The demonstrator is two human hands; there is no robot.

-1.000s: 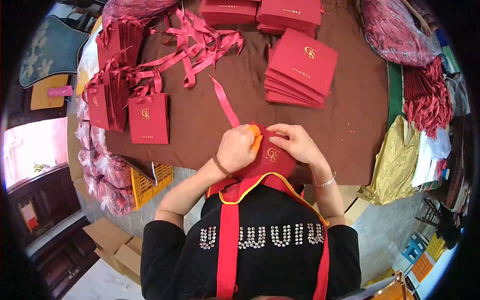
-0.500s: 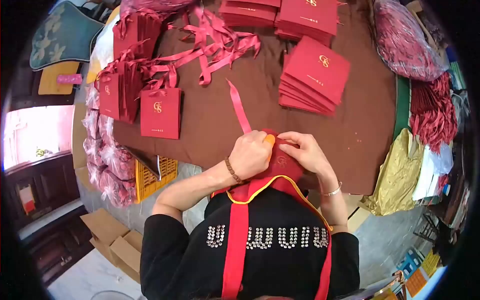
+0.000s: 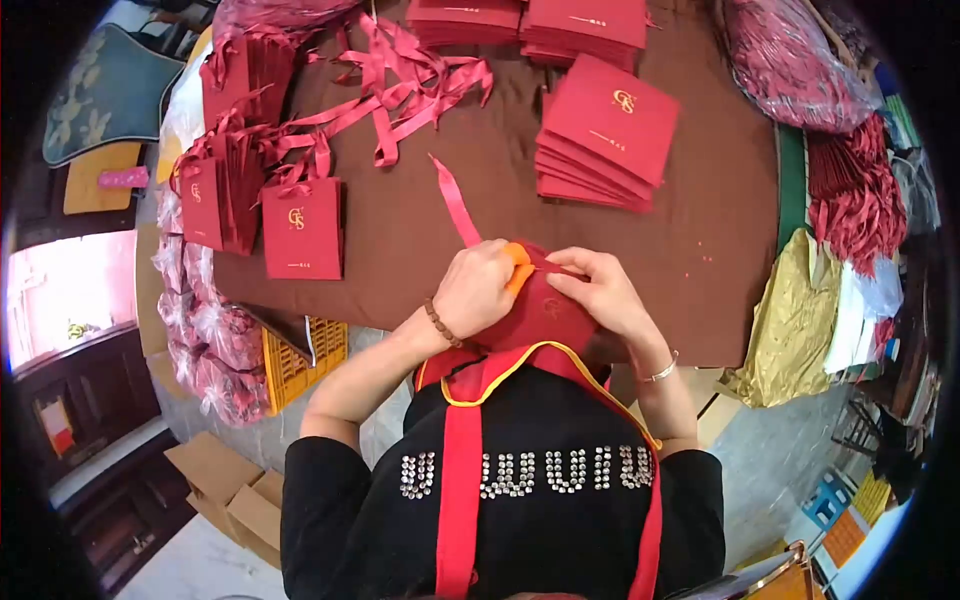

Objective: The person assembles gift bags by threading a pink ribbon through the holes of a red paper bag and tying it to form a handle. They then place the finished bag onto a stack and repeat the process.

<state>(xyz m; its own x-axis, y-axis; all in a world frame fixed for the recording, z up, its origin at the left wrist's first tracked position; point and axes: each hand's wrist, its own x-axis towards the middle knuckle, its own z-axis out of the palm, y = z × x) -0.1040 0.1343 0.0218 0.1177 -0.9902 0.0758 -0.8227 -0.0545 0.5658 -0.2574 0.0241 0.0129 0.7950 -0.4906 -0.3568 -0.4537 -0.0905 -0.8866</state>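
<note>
A red paper bag with a small gold emblem lies at the near table edge, partly behind the red apron. My left hand is closed at its left side, with a bright orange piece showing at thumb and forefinger. From that fist a red ribbon trails up over the brown cloth. My right hand pinches at the bag's upper edge, its fingertips close to the left ones. What lies between the two sets of fingertips is too small to make out.
Stacked flat red bags lie at the right. Bags with ribbon handles stand at the left, beside loose ribbons. A yellow crate and plastic-wrapped bundles are left of the table; gold wrapping hangs at its right edge.
The view has shifted, so the table's things appear a little further left. My hands remain at the bag, with the right fingertips now closer to the left ones.
</note>
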